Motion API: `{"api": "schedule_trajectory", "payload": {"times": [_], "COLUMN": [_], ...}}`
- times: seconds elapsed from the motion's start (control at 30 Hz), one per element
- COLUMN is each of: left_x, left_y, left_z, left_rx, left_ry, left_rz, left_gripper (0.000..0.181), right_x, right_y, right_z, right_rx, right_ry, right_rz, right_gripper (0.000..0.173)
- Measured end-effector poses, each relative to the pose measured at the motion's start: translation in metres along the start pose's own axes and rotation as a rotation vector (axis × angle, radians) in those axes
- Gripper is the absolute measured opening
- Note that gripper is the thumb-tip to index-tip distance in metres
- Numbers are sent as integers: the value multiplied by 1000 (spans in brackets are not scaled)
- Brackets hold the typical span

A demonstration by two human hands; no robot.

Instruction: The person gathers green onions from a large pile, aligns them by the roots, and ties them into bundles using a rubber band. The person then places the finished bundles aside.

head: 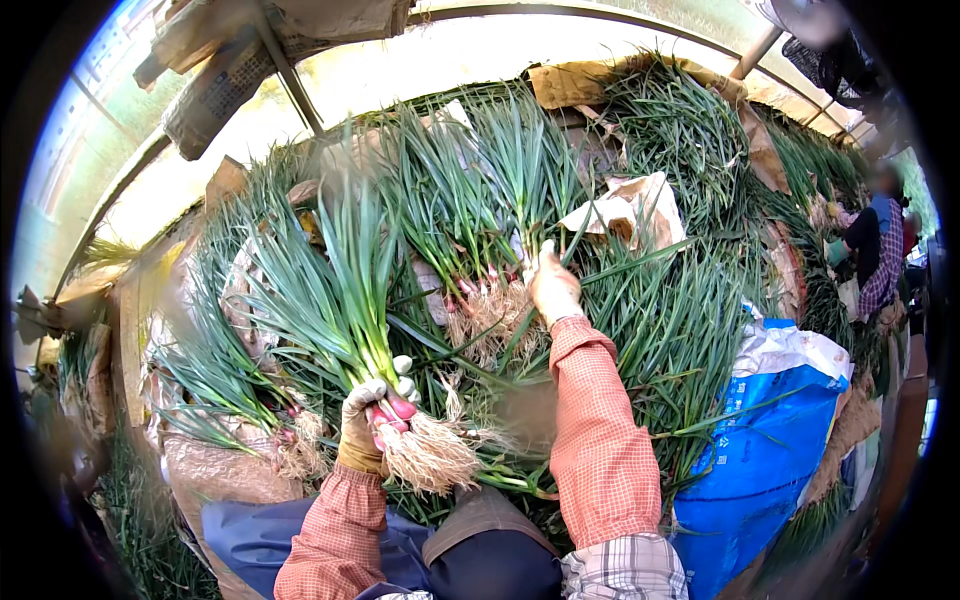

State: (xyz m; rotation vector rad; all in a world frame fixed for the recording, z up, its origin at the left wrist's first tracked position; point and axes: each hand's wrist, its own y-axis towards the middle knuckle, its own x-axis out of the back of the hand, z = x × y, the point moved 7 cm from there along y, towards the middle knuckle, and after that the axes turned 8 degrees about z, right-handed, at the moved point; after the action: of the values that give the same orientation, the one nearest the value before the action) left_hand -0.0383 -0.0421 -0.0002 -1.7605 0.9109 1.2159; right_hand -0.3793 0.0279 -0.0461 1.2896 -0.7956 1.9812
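My left hand (364, 420), in a worn glove with pale fingertips, grips a bunch of spring onions (352, 300) just above its reddish-pink bulbs. Its pale roots (431, 454) hang toward the lower right, and the long green leaves fan up and left. My right hand (553, 286) reaches forward, its fingers around the lower stems of spring onions (525, 180) in another pile. Roots of that pile (491, 315) lie just left of this hand. The fingers' far side is hidden. To the left of my left hand, a smaller bunch (247, 397) lies with its roots toward me.
Heaped green leaves (667, 322) spread to the right, beside a blue-and-white printed sack (772, 450). Torn brown paper (637, 210) lies among the piles. A co-worker (877, 247) is at the far right. A metal post (289, 75) stands at the back left.
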Motion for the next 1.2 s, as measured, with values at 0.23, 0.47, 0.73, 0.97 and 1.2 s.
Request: {"api": "schedule_trajectory", "payload": {"times": [0.23, 0.47, 0.73, 0.97, 1.2], "left_x": [-14, 5, 15, 13, 14], "left_y": [0, 13, 4, -5, -9], "left_z": [-2, 24, 32, 36, 27], "left_rx": [-23, 120, 155, 125, 33], "left_ry": [172, 194, 243, 199, 355], "left_rz": [-5, -109, -64, -154, -182], "left_gripper": [44, 33, 39, 33, 26], "right_x": [-12, -23, -19, -6, -7], "right_y": [-105, -160, -144, -166, -126], "right_z": [74, 92, 149, 149, 110], "right_rx": [274, 380, 708, 869, 283], "right_ry": [1097, 871, 660, 208, 762], "right_rz": [463, 765, 480, -69, 344], "right_gripper": [22, 61, 29, 10, 21]}}
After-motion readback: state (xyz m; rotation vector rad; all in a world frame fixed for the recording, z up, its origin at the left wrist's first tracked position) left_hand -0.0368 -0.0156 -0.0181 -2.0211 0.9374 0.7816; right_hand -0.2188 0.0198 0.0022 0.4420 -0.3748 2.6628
